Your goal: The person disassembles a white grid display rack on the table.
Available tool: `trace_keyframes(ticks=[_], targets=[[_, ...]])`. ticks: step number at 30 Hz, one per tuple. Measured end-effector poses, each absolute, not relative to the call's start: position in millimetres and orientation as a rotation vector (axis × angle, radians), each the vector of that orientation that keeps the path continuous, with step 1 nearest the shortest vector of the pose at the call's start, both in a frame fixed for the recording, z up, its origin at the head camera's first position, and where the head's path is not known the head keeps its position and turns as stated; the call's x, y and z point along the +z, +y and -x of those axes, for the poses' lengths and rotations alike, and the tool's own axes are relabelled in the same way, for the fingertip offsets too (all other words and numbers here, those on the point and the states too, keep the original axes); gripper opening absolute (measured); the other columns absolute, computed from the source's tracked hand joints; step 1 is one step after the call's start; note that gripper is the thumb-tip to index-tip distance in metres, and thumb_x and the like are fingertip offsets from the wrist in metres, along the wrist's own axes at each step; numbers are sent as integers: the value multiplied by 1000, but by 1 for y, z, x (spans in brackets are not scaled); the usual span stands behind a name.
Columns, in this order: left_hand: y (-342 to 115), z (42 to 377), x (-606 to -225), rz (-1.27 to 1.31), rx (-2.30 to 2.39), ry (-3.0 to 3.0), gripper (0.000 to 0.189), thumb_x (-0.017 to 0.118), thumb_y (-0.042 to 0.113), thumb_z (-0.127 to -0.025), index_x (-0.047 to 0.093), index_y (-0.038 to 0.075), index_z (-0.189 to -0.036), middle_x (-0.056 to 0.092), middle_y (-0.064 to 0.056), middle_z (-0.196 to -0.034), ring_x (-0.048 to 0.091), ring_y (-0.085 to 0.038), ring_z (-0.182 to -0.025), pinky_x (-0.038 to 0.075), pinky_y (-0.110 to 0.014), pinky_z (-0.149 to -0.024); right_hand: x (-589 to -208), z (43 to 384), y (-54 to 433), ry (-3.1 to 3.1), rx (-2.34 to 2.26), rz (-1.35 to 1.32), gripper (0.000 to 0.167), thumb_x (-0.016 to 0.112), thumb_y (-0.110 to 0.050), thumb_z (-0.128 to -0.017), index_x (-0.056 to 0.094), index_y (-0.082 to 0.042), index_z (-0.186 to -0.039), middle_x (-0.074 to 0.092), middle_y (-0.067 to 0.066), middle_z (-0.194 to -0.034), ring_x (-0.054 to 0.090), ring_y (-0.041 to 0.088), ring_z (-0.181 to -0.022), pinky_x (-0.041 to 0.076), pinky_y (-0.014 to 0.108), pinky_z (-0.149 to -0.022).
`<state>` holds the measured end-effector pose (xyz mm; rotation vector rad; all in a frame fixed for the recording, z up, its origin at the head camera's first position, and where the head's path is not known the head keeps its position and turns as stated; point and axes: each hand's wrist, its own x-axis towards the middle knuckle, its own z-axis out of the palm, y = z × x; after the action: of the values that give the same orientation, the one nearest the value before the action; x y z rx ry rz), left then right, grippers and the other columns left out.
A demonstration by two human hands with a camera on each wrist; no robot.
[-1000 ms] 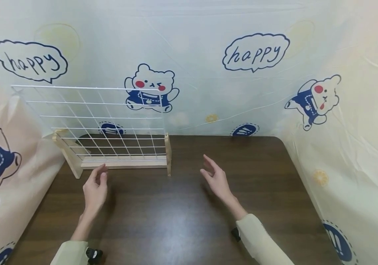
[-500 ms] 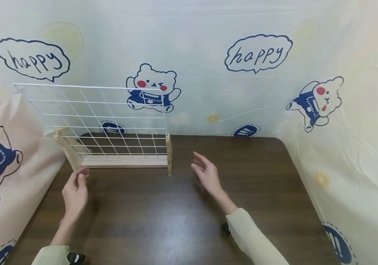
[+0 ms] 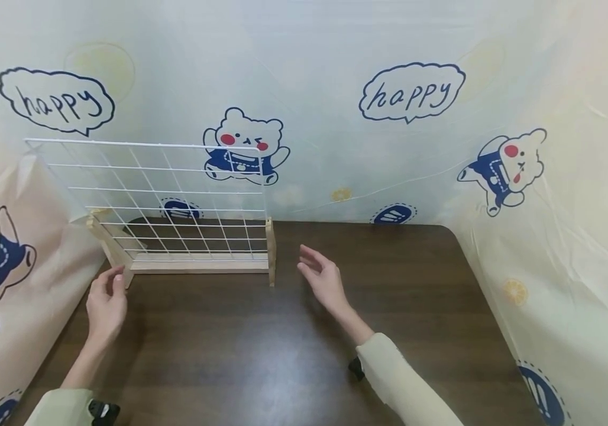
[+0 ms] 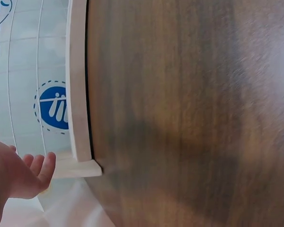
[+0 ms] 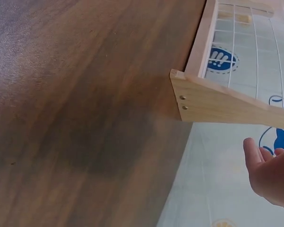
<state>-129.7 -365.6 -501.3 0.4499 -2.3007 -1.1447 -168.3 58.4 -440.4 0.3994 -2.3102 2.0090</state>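
Backdrop (image 3: 325,35) twice reads "happy". A white wire rack (image 3: 200,268) stands near the worktop's (image 3: 240,331) back-left corner; left hand (image 3: 106,305) and right hand (image 3: 325,284) seem loosely spread.

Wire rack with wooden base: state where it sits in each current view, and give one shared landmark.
Head: the wire rack stands left of centre.
Left wrist: upper left, its wooden base bar running down from the top edge.
Right wrist: upper right, its wooden side support facing the camera.
Shared landmark: the blue oval emblem seen through the rack.
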Motion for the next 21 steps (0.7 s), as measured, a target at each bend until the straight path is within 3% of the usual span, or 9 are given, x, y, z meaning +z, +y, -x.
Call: trace_keyframes(ticks=[5,10,12,17,21], targets=[[-373,141,-491,-494,-1288,-2224,32,44,14,-102,53,0,-129,53,14,-86,50,7,-71,39,-8,-65,-431,175,49,-2283,1998,-424,37,62,5,-91,55,9,-128,59,26,-125,59,38,-113,51,32,-92],[-373,154,-468,-500,-1769,-1858,30,42,6,-101,41,2,-130,53,1,-105,59,1,-74,50,-7,-60,-419,184,39,-2253,2012,-440,34,61,5,-92,56,10,-125,60,29,-121,61,38,-110,52,28,-91],[-374,160,-459,-480,-1853,-1726,29,43,2,-100,41,2,-129,54,-3,-103,60,-1,-73,51,-8,-60,-415,187,35,-2240,2022,-435,33,60,5,-92,57,10,-124,61,29,-119,61,38,-109,52,27,-91],[-378,172,-444,-504,-1815,-1686,26,46,1,-99,48,4,-125,57,-3,-98,61,-2,-70,50,-8,-57,-407,201,33,-2201,2033,-434,30,61,3,-92,60,10,-121,63,25,-117,63,34,-108,51,29,-93],[-388,182,-440,-568,-1646,-1890,33,44,6,-99,44,10,-133,49,5,-108,54,1,-85,49,-8,-72,-403,217,39,-2233,1982,-444,27,62,0,-93,62,9,-118,66,20,-116,64,27,-107,51,30,-93]])
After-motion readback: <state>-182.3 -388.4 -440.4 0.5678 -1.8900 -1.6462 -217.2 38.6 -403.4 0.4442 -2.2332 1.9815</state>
